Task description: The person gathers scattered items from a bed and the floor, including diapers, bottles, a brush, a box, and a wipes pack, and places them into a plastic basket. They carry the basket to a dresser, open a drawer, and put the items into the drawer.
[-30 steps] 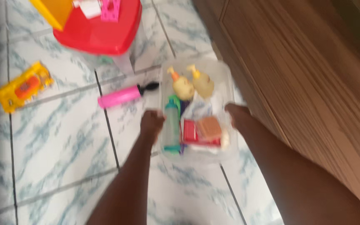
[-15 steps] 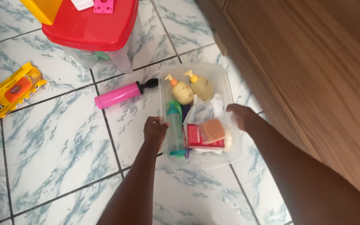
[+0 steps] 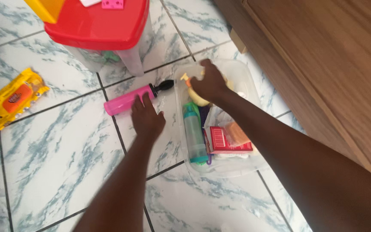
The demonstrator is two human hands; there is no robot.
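Both hands have left the sides of the clear plastic bin (image 3: 254,165): the right hand (image 3: 210,82) now reaches in at its twelve o'clock end, fingers curled over a yellow pump bottle (image 3: 196,96), though a firm grip cannot be told. The left hand (image 3: 146,119) lies flat, fingers spread, touching the pink bottle (image 3: 125,101) on the floor at the bin's ten o'clock. That bottle looks light, stiff and smooth; best taken around its middle.

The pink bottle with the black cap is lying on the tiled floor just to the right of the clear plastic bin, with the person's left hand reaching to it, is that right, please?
Not quite: the head view shows the pink bottle lying on the tiled floor just to the left of the clear plastic bin, not the right. The left hand does reach to it, fingers at its side.
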